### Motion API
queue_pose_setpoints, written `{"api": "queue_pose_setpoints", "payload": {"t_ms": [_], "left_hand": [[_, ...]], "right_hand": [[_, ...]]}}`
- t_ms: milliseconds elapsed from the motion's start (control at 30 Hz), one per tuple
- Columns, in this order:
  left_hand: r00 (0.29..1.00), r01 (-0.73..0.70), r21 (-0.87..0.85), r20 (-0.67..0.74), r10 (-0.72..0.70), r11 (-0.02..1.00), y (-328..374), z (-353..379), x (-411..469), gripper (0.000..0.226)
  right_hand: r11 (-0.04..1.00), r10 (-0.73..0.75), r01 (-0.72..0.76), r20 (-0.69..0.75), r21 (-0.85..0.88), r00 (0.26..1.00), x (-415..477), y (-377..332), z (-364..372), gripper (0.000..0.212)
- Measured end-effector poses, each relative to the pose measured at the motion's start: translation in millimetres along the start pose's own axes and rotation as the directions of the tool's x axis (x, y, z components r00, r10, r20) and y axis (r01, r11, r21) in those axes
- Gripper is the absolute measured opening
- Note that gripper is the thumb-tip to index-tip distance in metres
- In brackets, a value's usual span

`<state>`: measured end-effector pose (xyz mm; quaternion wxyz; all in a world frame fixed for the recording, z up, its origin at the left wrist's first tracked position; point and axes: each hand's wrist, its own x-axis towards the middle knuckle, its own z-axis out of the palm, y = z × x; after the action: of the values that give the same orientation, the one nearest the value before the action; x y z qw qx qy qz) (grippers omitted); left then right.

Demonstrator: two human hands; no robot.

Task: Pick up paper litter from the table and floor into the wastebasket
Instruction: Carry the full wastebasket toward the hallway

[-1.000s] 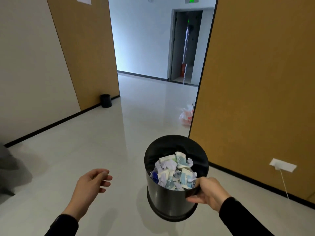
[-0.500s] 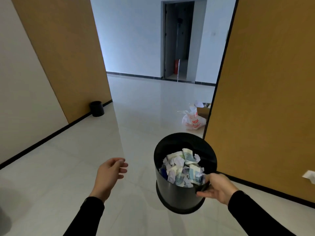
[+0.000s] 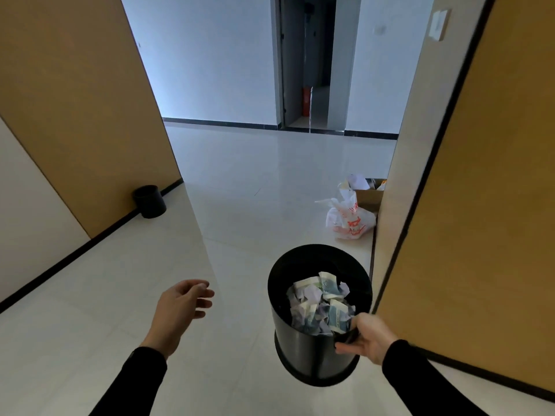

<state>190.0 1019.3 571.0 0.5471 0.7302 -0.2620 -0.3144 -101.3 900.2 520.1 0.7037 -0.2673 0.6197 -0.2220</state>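
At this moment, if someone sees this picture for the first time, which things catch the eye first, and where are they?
First comes the black wastebasket, low and right of centre, held off the floor by the right hand at its rim and filled with crumpled paper litter. The empty left hand hangs open beside it. Farther ahead, a white plastic bag with red print lies on the floor by the orange wall's edge.

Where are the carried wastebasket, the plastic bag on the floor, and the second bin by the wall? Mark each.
wastebasket (image 3: 300,346), head view, on its black outer wall.
plastic bag (image 3: 350,220), head view, on its printed white side.
second bin (image 3: 149,202), head view, on its dark side wall.
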Motion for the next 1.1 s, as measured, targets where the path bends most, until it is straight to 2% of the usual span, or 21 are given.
{"api": "queue_pose_setpoints", "payload": {"t_ms": [133,333,600,700,900,1100], "left_hand": [[1.0,0.014,0.026,0.013,-0.014,1.0,26,38,93,0.016],[0.991,0.039,0.039,0.13,-0.044,0.998,46,105,234,0.015],[0.927,0.052,0.113,0.364,-0.09,0.992,63,222,452,0.015],[0.89,0.008,0.166,0.448,-0.082,0.986,92,270,512,0.016],[0.802,-0.032,0.273,0.581,-0.138,0.962,121,372,587,0.017],[0.766,0.009,0.383,0.592,-0.252,0.924,62,476,643,0.017]], "right_hand": [[1.0,-0.006,0.007,-0.025,0.025,1.0,70,-73,22,0.021],[0.997,0.024,-0.012,-0.156,0.079,0.988,168,-152,47,0.024],[0.953,0.254,-0.179,-0.326,0.244,0.91,321,-228,74,0.016],[0.929,0.273,-0.137,-0.385,0.345,0.882,351,-258,76,0.015],[0.879,0.284,-0.053,-0.43,0.475,0.857,413,-302,59,0.019],[0.817,0.412,-0.133,-0.408,0.56,0.815,529,-298,14,0.019]]}}
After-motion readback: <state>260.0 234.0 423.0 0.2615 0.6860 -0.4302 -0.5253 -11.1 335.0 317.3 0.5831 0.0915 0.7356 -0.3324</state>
